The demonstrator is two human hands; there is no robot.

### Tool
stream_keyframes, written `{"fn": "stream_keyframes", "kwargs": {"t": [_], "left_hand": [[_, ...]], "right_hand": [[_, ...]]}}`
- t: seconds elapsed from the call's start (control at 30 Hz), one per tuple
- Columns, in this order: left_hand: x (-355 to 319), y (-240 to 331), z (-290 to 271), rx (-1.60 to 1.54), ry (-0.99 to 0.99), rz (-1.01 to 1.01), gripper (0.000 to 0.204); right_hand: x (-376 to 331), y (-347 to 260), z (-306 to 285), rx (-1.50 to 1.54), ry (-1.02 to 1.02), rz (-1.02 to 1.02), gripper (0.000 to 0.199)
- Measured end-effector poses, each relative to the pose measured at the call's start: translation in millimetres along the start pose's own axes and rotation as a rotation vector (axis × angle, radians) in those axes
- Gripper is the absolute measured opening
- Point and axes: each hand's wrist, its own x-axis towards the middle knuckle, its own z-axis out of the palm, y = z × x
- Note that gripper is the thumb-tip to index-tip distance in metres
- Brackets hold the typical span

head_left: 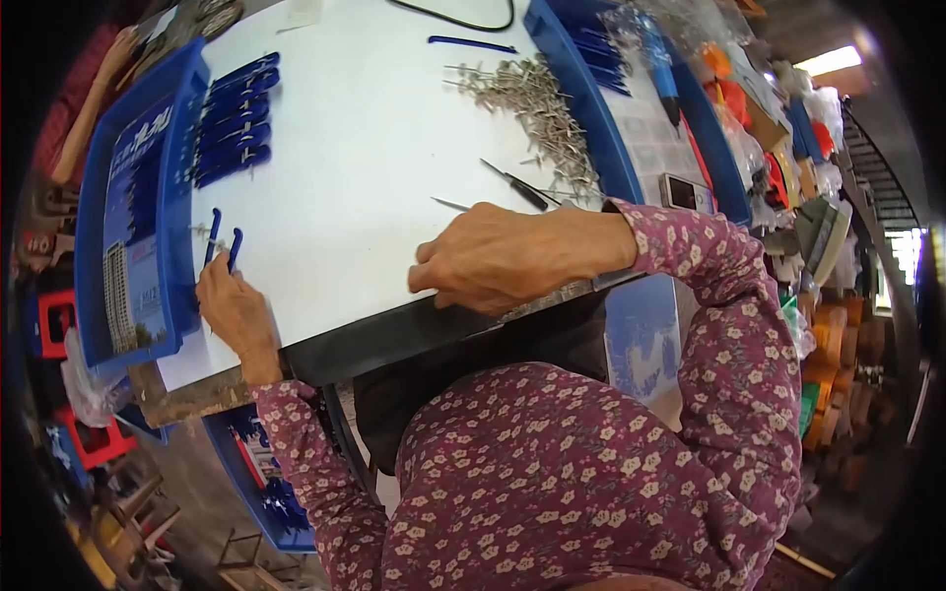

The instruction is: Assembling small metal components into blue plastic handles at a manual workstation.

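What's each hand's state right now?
Left hand: at the lower ends of two slim blue pieces; whether its grip is closed can't be told.
Right hand: curled inward; anything held is hidden.

"How's your light?"
"Strong: my bench [345,177] glows nearly white, my right hand [507,254] is well lit, and an overhead light [830,61] glares at upper right."
"Sharp?"
"Rightmost clutter [830,369] looks soft; fisheye edges bend into black."

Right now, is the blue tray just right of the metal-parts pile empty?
Not empty: dark blue strips lie inside the blue tray, toward its far end.
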Motion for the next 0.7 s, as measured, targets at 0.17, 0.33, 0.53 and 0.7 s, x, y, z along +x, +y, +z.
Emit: {"fn": "stream_keyframes", "kwargs": {"t": [0.17,0.33,0.53,0.7], "left_hand": [[2.7,5.8,2.5,0.035,0.054,0.08,0.032],[3.4,15.8,-2.0,-0.073,0.052,0.077,0.034],[4.5,65.3,-24.3,-0.48,-0.115,-0.039,0.04],[10.3,113.6,-39.8,-1.428,-0.398,-0.286,0.033]], "right_hand": [[-43.5,24.1,19.0,0.03,0.245,0.11,0.019],[-72.7,42.7,44.5,0.105,0.494,0.162,0.022],[-92.8,42.6,62.5,0.17,0.547,0.281,0.027],[-100.1,36.4,77.3,0.258,0.666,0.266,0.026]]}}
